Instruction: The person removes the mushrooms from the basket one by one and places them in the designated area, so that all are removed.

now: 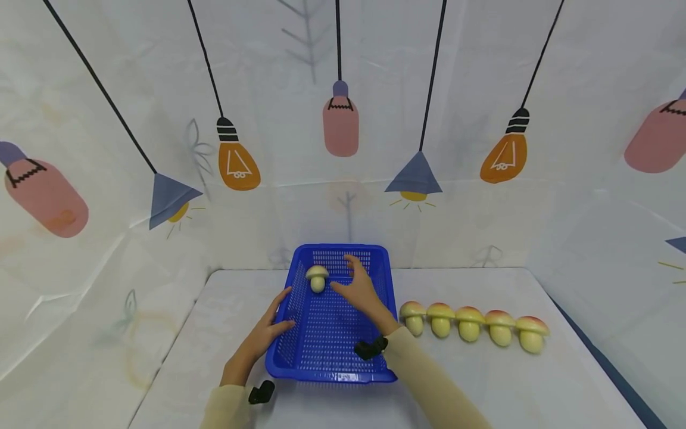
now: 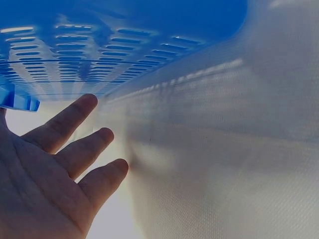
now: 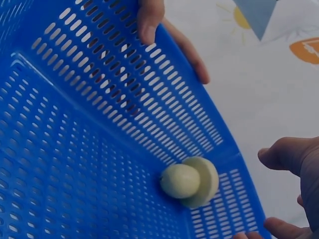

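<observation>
A blue plastic basket [image 1: 332,376] with slotted walls stands on the table. Inside, near its far left corner, a toy mushroom [image 1: 318,278] with a pale cap and stem rests against the wall. My left hand [image 1: 261,335] holds the basket's left rim, thumb over the inner side and fingers outside; the left wrist view shows three fingers [image 2: 89,149] spread out below the wall. Over the far part of the basket, my right hand [image 1: 360,292] is spread with nothing in it, right of the mushroom. In the right wrist view the mushroom [image 3: 189,182] lies apart from the right thumb.
Several toy mushrooms [image 1: 469,325] with reddish-yellow caps line up right of the basket on the white tabletop [image 1: 482,393]. Behind the table hangs a white cloth [image 1: 300,208] printed with lamps and bulbs. Dark wrist cameras [image 1: 370,348] sit on both wrists.
</observation>
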{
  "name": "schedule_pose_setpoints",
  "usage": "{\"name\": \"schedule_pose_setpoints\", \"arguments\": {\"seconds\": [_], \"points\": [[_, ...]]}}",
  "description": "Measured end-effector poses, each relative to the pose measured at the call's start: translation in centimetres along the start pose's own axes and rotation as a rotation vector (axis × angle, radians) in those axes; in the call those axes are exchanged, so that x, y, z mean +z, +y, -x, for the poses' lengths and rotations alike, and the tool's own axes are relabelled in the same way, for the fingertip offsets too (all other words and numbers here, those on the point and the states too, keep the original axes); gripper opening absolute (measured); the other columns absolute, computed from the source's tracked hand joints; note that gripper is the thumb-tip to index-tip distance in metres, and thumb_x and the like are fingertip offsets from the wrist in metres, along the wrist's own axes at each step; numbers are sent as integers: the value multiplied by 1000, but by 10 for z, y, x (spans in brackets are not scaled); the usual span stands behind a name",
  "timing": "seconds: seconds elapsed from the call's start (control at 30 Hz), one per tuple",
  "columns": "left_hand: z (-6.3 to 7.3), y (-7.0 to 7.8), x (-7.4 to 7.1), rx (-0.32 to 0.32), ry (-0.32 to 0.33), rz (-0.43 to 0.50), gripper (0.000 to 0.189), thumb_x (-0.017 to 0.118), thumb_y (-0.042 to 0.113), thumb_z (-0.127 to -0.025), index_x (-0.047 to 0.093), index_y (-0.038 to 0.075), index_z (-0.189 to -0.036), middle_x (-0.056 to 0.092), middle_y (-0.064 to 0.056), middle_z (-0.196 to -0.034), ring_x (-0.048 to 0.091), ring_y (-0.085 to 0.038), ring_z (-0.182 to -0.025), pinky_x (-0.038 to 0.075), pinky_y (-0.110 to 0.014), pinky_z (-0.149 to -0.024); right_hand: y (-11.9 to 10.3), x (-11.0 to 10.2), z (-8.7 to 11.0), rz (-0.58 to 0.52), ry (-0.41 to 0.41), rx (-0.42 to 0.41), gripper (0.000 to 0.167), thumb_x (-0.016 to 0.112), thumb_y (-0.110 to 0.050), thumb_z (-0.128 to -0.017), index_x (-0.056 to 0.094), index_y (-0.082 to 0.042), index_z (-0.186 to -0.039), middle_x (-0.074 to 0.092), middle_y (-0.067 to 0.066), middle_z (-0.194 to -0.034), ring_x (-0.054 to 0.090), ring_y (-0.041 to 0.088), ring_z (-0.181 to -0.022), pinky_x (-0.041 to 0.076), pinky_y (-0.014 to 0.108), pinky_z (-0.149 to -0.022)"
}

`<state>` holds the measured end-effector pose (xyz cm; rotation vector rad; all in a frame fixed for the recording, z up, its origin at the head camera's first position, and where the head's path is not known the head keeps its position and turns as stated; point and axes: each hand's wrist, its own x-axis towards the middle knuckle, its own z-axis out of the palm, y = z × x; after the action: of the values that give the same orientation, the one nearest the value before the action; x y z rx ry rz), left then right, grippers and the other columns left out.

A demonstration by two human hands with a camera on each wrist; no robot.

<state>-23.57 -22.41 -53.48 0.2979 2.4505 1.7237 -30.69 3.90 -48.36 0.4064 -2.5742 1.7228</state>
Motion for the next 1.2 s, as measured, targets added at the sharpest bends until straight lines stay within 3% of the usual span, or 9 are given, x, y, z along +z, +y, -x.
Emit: {"name": "schedule_pose_setpoints", "arguments": {"seconds": [0.53, 0.77, 1.03, 1.2], "points": [[-2, 1, 1, -4, -15, 45, 79, 58, 17, -99, 17, 26, -165, 22, -30, -165, 47, -51, -136, 51, -59, -98, 11, 27, -17, 41, -23, 40, 75, 75, -16, -92, 38, -6, -156, 47, 26, -153, 46, 47, -140, 42, 63, -109], [-2, -3, 1, -19, 14, 44, 78, 60, 17, -98, 21, 29, -165, 27, -29, -164, 48, -50, -135, 51, -60, -98, 16, 36, -21, 121, -132, -9, 76, 76, -16, -92, 37, 0, -156, 43, 26, -157, 42, 44, -145, 37, 61, -115], [-3, -2, 1, -21, 2, 50, 79, 60, 17, -97, 22, 30, -164, 30, -31, -161, 52, -48, -131, 54, -57, -94, 19, 38, -24, 99, -167, 69, 84, 79, -22, -90, 34, -7, -159, 40, 21, -161, 40, 45, -146, 36, 64, -114], [-3, -2, 0, -14, -12, 56, 79, 59, 18, -97, 19, 29, -165, 31, -32, -160, 54, -48, -129, 55, -56, -93, 19, 39, -24, 100, -204, 64, 83, 80, -23, -89, 36, -6, -157, 44, 21, -158, 42, 43, -145, 36, 63, -114]]}}
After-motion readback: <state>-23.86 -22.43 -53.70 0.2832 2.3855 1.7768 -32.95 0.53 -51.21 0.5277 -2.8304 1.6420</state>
